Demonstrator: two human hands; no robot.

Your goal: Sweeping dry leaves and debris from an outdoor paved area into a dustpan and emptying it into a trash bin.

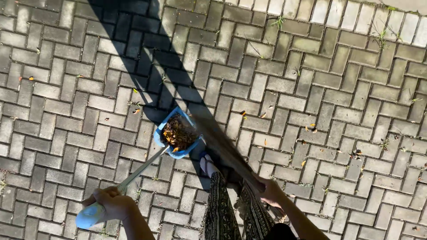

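My left hand [112, 203] grips the long pale handle [141, 169] of a blue dustpan [169, 146] that rests on the brick paving. The pan holds a heap of brown dry leaves [177, 133]. My right hand [270, 192] holds a stick broom [222, 144] whose bristles blur against the pan's right side. My patterned trouser legs and one sandalled foot [207, 164] stand just behind the pan.
Grey herringbone brick paving [311, 80] spreads all around, with a long dark shadow [142, 53] running up to the top left. Loose fallen leaves [307, 129] lie scattered to the right of the pan. Small weeds [381, 38] grow in the joints at the top right.
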